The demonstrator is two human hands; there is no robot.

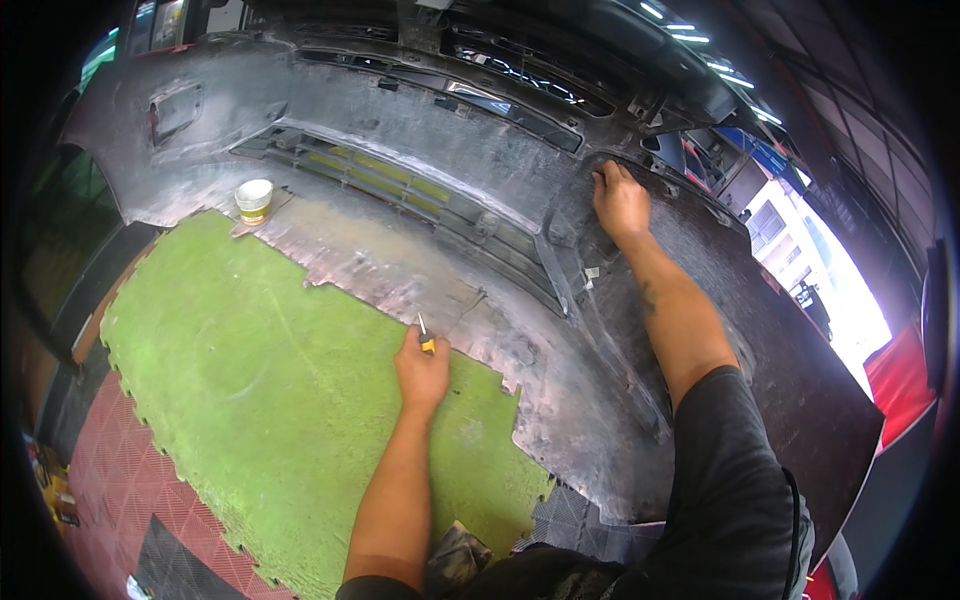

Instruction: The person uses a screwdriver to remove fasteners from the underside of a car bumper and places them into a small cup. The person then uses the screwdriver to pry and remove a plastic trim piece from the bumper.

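A large dark grey car bumper [400,255], worn and dusty, spreads across the view with its inner side towards me. Low over its near ragged edge, my left hand [423,375] is closed round a small screwdriver [428,344] with a yellow-and-black handle. Its thin metal shank points up and away from me. My right hand [622,205] is further off at the right, its fingers pinched together against the bumper near the upper openings. Whatever those fingertips hold, if anything, is hidden.
A small white tub [254,200] with a yellow band stands on the bumper at the left. Green matting [240,390] lies below, bordered by red floor tiles [120,480]. A slatted grille [370,180] runs through the bumper's middle. Bright daylight enters at the right.
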